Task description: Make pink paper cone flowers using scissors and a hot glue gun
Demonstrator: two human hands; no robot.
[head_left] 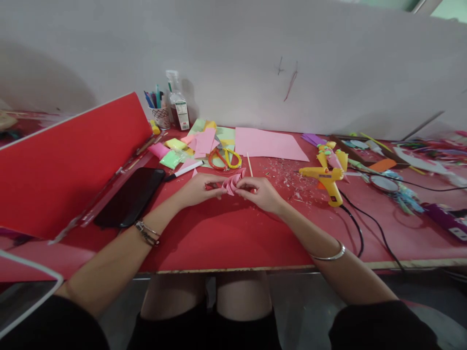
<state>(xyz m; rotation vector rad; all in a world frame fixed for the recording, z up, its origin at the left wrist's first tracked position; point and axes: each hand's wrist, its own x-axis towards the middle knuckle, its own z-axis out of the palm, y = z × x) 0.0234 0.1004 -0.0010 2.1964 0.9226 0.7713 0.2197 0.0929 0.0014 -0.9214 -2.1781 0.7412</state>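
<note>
1. Bench [226, 243]: red top.
2. Pink sheet [270, 143]: flat, at the far edge.
3. Glue gun [331, 182]: lying right of the hands.
4. Left hand [197, 190]: fingers clamped on folded paper [231, 184], left end.
5. Right hand [261, 194]: fingers clamped on its right end.
6. Folded paper: between the hands, between near and far edges.

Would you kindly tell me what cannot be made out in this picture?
In the head view:
Pink paper: its gripped edges, covered by the left hand and right hand.
Bottle label: print too small to read.
Red board: cut off by the left edge.
</note>
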